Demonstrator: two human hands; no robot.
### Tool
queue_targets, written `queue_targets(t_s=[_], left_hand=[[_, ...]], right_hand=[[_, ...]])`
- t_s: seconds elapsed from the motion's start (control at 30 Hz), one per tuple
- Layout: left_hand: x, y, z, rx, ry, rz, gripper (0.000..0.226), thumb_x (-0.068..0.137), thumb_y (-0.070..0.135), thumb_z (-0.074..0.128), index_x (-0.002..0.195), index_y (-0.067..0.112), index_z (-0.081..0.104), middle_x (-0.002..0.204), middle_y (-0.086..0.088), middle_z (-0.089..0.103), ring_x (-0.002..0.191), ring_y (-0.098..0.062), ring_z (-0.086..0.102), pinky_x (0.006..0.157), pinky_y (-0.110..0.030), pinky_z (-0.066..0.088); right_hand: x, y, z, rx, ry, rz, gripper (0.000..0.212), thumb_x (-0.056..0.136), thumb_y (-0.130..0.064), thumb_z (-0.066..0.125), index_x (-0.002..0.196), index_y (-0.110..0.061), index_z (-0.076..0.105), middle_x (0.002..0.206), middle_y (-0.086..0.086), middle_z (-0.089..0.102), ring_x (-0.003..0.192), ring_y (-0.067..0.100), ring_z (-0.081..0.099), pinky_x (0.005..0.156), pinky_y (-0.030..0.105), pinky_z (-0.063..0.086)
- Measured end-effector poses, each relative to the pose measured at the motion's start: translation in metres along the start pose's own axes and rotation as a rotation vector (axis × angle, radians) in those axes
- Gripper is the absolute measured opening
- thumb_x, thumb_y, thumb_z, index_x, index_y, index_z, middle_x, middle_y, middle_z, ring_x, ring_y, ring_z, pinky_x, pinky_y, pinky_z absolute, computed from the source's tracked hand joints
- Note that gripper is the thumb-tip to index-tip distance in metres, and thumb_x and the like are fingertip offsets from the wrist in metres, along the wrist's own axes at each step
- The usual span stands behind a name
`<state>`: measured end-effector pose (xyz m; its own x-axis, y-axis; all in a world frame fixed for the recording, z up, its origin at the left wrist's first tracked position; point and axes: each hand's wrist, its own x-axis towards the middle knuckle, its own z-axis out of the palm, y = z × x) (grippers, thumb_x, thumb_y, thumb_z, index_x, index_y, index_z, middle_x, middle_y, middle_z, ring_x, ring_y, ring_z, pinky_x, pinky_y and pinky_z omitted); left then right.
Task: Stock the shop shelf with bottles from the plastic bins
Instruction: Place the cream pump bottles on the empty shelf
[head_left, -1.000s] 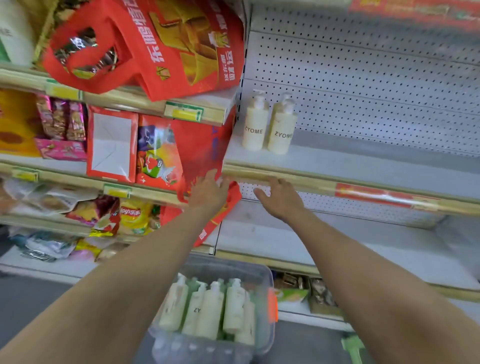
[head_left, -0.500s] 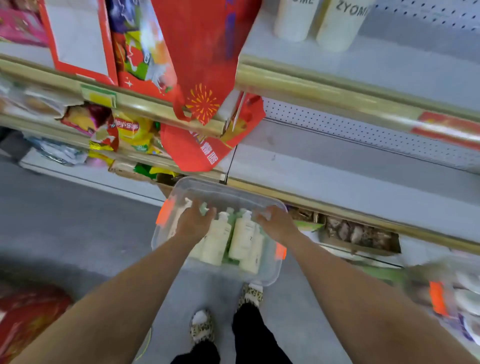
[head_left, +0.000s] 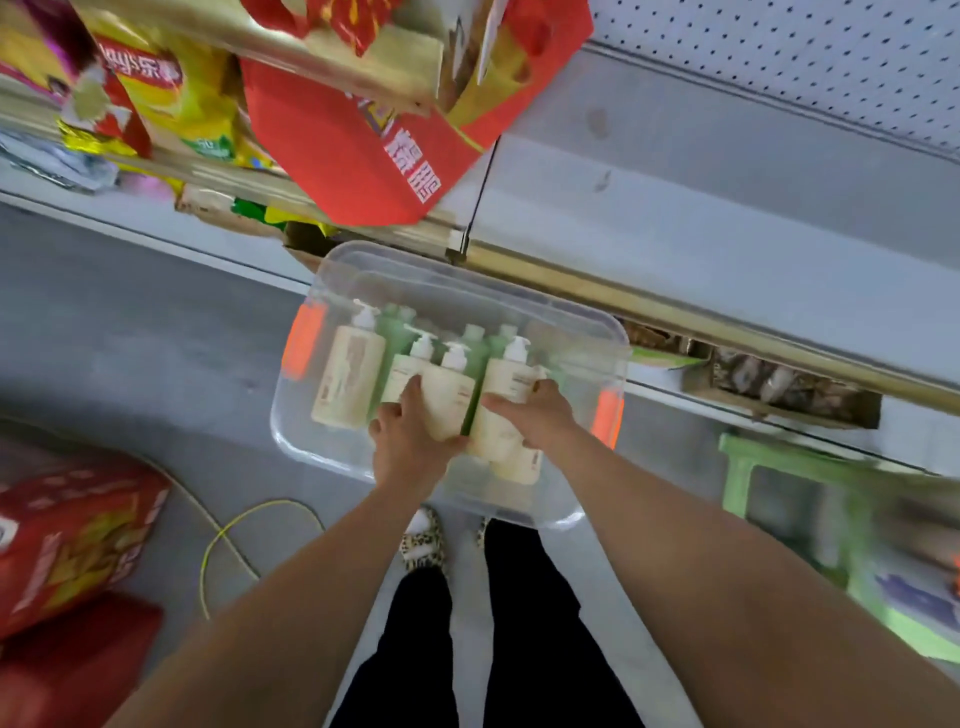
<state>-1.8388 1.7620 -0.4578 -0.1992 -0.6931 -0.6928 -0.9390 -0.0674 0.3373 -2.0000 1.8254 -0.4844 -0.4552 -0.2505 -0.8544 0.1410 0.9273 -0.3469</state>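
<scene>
Clear plastic bin (head_left: 301, 441): sits just in front of the lower shelf edge and above the person's feet. What it rests on cannot be told.
Bin latches: one orange latch on the left end (head_left: 304, 340) and one on the right end (head_left: 608, 418).
Cream pump bottles: four stand side by side in the near row of the bin, pump heads pointing towards the shelf. The leftmost bottle (head_left: 348, 379) stands free. A further cream bottle (head_left: 524, 462) lies low at the near right, under the right wrist.
Green bottles (head_left: 392, 327): far row of the bin, behind the cream ones and partly hidden.
Left hand (head_left: 405, 441): inside the bin, fingers and thumb curled round the third cream bottle (head_left: 449, 400), gripping its lower body.
Right hand (head_left: 535, 415): inside the bin, thumb across the front and fingers round the far side of the fourth cream bottle (head_left: 506, 384).
Shelf (head_left: 727, 208): grey metal board with a gold front strip (head_left: 727, 322) and a perforated back panel (head_left: 779, 62).
Red bag (head_left: 353, 156): hangs over the shelf edge above the far left corner of the bin.
Snack packets (head_left: 156, 88): on the shelves to the left, blurred.
Floor (head_left: 130, 338): grey. It carries a red carton (head_left: 67, 540) at the left, a yellow cable (head_left: 234, 525) and a green stool (head_left: 779, 478) at the right.
</scene>
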Motion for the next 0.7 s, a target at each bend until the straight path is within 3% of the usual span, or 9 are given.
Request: queue_targets(t_s=[0.13,0.2,0.33,0.4,0.47,0.57,0.7], left_hand=[[0.012,0.000,-0.006,-0.080,-0.055,-0.024,0.106,0.065,0.041,0.085,0.149,0.036,0.021,0.136,-0.012,0.037,0.128,-0.036,0.035,0.104,-0.048,0.035],[0.017,-0.003,-0.013,-0.207,-0.115,-0.047,0.104,0.062,0.037,0.088,0.147,0.035,0.028,0.135,-0.010,0.041,0.125,-0.033,0.042,0.106,-0.048,0.040],[0.013,-0.010,-0.035,-0.655,-0.299,-0.094,0.090,0.067,0.019,0.089,0.142,0.026,0.041,0.128,-0.005,0.061,0.110,-0.025,0.061,0.084,-0.041,0.054],[0.003,-0.012,-0.047,-0.798,-0.362,-0.094,0.070,0.074,0.013,0.083,0.135,0.026,0.051,0.120,-0.002,0.068,0.104,-0.023,0.066,0.074,-0.036,0.056],[-0.008,-0.016,-0.058,-0.904,-0.421,-0.087,0.059,0.077,0.014,0.080,0.130,0.030,0.057,0.119,0.000,0.070,0.108,-0.023,0.066,0.084,-0.043,0.057],[-0.027,-0.021,-0.075,-1.057,-0.516,-0.033,0.060,0.078,0.014,0.078,0.132,0.028,0.056,0.125,-0.002,0.068,0.116,-0.028,0.063,0.096,-0.053,0.051],[-0.056,-0.012,-0.102,-1.187,-0.629,0.075,0.063,0.076,0.017,0.075,0.136,0.020,0.055,0.131,-0.009,0.064,0.121,-0.032,0.060,0.094,-0.052,0.052]], right_hand=[[0.006,-0.008,0.002,0.086,-0.030,0.058,0.096,0.054,-0.047,0.091,0.133,-0.020,0.045,0.128,0.001,0.056,0.110,0.026,0.060,0.077,0.040,0.058],[0.004,-0.008,-0.001,0.155,-0.088,0.066,0.091,0.046,-0.040,0.094,0.124,-0.022,0.049,0.121,-0.001,0.061,0.107,0.025,0.062,0.081,0.043,0.059],[-0.001,0.005,-0.001,0.182,-0.140,0.013,0.098,0.030,-0.040,0.094,0.119,-0.025,0.055,0.111,-0.006,0.069,0.101,0.020,0.067,0.085,0.043,0.059],[-0.009,0.012,0.000,0.248,-0.157,-0.038,0.094,0.035,-0.038,0.096,0.121,-0.024,0.060,0.108,-0.006,0.073,0.099,0.016,0.070,0.086,0.041,0.059],[-0.033,0.008,-0.003,0.352,-0.203,-0.067,0.073,0.054,-0.030,0.094,0.121,-0.019,0.064,0.107,-0.002,0.075,0.099,0.016,0.071,0.086,0.040,0.058],[-0.066,0.005,-0.011,0.505,-0.221,-0.069,0.045,0.073,-0.026,0.086,0.114,-0.018,0.069,0.104,0.002,0.077,0.101,0.022,0.071,0.093,0.048,0.055],[-0.113,-0.008,-0.038,0.735,-0.291,-0.135,0.061,0.070,-0.039,0.088,0.122,-0.015,0.065,0.111,0.008,0.074,0.107,0.028,0.069,0.099,0.054,0.051]])
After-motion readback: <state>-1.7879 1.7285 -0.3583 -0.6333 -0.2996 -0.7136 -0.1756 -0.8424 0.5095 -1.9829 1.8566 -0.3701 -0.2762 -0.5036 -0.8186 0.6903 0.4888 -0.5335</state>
